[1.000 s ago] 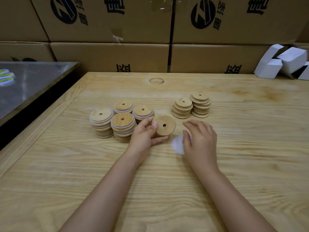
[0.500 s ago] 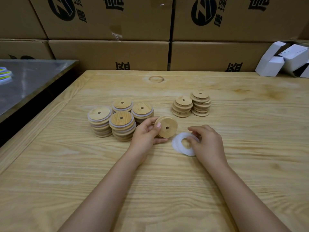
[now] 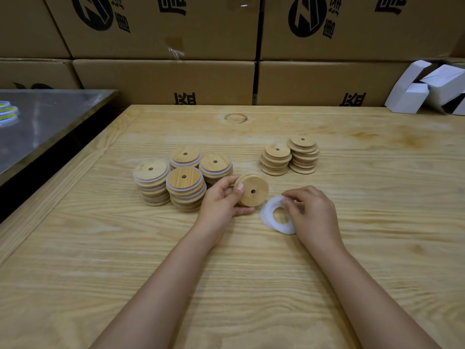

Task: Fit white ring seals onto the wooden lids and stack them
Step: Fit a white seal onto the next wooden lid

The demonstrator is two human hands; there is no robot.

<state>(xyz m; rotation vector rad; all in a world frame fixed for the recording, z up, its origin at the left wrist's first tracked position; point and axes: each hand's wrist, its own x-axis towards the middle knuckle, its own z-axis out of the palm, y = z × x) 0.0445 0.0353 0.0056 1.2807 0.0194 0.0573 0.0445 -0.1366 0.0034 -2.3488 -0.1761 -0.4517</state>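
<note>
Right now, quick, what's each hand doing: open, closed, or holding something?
The left hand grips a wooden lid.
The right hand pinches the white ring seal by its rim.

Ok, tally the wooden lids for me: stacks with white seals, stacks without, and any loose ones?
Stacks of sealed lids: 4
Stacks of bare lids: 2
Loose lid, held in the left hand: 1
Total: 7 (6 stacks, 1 loose lid)

A person's left hand (image 3: pixel 221 200) grips a wooden lid (image 3: pixel 253 190) tilted on edge above a wooden table (image 3: pixel 377 222), while the right hand (image 3: pixel 313 212) pinches a white ring seal (image 3: pixel 273 216); sealed stacks (image 3: pixel 181 180) and bare stacks (image 3: pixel 289 156) stand behind.
</note>
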